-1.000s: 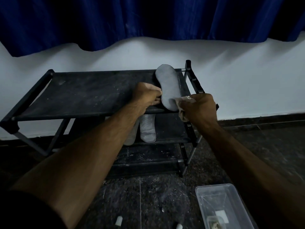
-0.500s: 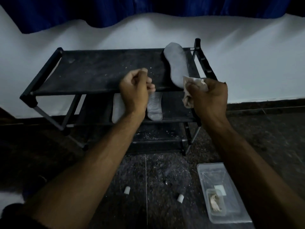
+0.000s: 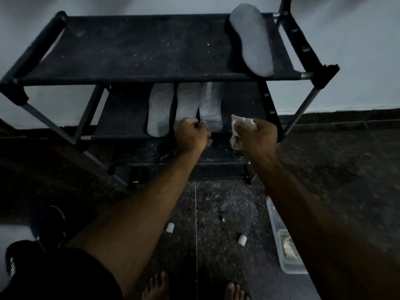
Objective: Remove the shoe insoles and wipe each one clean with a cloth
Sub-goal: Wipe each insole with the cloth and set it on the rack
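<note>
A grey insole (image 3: 251, 42) lies on the right end of the black shoe rack's (image 3: 129, 80) top shelf, its heel hanging over the front rail. Three pale insoles sit side by side on the middle shelf: left (image 3: 159, 109), middle (image 3: 186, 102), right (image 3: 211, 102). My left hand (image 3: 190, 137) is at the middle shelf's front edge, fingers curled over the heel of the middle insole. My right hand (image 3: 257, 137) grips a crumpled beige cloth (image 3: 240, 128) just right of the insoles, in front of the shelf.
A clear plastic box (image 3: 287, 265) stands on the dark speckled floor at the right, partly behind my right forearm. Two small white caps (image 3: 170, 228) (image 3: 242, 239) lie on the floor. Dark footwear (image 3: 47, 224) sits at the left. My bare feet (image 3: 154, 286) are at the bottom.
My left hand dropped from the top shelf to the middle shelf and closed on the middle insole's heel. My right hand lowered with the cloth. The view tilted downward.
</note>
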Available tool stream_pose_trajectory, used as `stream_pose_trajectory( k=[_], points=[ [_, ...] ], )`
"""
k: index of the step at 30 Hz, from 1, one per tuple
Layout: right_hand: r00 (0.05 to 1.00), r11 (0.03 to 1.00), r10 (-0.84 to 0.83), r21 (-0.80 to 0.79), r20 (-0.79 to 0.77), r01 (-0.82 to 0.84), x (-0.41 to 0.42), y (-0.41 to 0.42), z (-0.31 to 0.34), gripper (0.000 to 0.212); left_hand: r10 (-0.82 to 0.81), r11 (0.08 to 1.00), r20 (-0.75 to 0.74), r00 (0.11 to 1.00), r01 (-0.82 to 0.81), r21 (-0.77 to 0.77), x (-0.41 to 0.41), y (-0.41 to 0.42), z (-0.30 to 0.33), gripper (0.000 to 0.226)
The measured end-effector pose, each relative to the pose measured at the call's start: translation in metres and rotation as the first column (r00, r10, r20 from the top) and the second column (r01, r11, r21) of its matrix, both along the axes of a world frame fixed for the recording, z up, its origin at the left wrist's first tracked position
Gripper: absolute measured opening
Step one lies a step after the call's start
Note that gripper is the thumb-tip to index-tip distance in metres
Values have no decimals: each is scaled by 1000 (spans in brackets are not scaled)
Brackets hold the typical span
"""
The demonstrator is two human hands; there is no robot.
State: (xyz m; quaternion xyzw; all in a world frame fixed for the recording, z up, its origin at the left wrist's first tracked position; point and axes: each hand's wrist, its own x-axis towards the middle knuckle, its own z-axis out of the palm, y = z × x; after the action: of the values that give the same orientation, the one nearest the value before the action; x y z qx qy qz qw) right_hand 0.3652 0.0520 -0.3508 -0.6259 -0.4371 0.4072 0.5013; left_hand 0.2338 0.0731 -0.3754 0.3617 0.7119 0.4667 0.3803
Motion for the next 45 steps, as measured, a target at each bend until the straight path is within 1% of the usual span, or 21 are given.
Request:
stream_pose_trajectory(
  k=[1, 3, 5, 7, 10, 13, 16, 18, 22, 24, 26, 30, 34, 37, 40, 42, 45],
  points=[
    [1000, 1000, -7, -1, -8, 7, -2, 3, -5, 24, -17, 1000, -14, 1000, 17, -22, 0, 6, -3, 13],
    [1000, 1000, -18, -1, -18, 18, -5, 6, -16, 25, -27, 997, -36, 999, 24, -71, 1, 16, -10, 19],
    [1000, 1000, -20, -11, -23, 20, -7, 7, -27, 24, -2, 994, -49, 999, -3, -106, 1, 23, -16, 22],
    [999, 999, -30, -31, -32, 29, -7, 8, -39, 23, 13, 990, -70, 997, -23, -136, 0, 29, -20, 20],
    [995, 996, -64, -71, -78, 58, -6, 9, -52, 17, -16, 983, -113, 994, -5, -182, -2, 35, -20, 21],
    [991, 993, -73, -96, -116, 62, -7, 4, -58, 7, -43, 975, -101, 994, 20, -219, -2, 40, -18, 22],
    [984, 992, -81, -109, -161, 64, -9, 0, -56, 5, -37, 973, -47, 998, 26, -228, -2, 37, -12, 16],
    [976, 991, -89, -112, -200, 67, -9, -1, -51, 9, -58, 976, 17, 998, 61, -207, -3, 25, -10, 11],
    [938, 986, -100, -160, -332, 48, -8, -5, -32, 15, -147, 980, 86, 985, 157, -126, -3, -14, -8, 14],
    [933, 984, -89, -176, -348, 29, -8, -11, -22, 16, -155, 980, 135, 979, 169, -102, -5, -31, -4, 14],
    [933, 982, -75, -189, -352, 7, -7, -21, -12, 15, -168, 978, 168, 971, 185, -94, -9, -49, 6, 17],
    [922, 966, -68, -256, -380, -35, -5, -41, 2, 3, -193, 977, 207, 959, 208, -53, -14, -86, 33, 20],
    [884, 956, 43, -239, -466, -172, -5, -66, 18, 10, -221, 973, 239, 946, 232, -18, -18, -128, 60, 15],
    [868, 953, 107, -200, -485, -229, -9, -88, 29, 6, -239, 969, 230, 943, 246, -3, -26, -160, 73, 14],
    [879, 947, 140, -198, -456, -254, -13, -107, 35, 7, -257, 964, 209, 944, 266, -12, -36, -184, 81, 13],
    [886, 944, 161, -195, -436, -268, -20, -120, 36, 9, -266, 958, 222, 938, 284, -52, -43, -202, 86, 14],
    [889, 940, 214, -162, -404, -299, -33, -133, 41, 10, -290, 938, 190, 938, 318, -140, -55, -225, 87, 26]
  ],
)
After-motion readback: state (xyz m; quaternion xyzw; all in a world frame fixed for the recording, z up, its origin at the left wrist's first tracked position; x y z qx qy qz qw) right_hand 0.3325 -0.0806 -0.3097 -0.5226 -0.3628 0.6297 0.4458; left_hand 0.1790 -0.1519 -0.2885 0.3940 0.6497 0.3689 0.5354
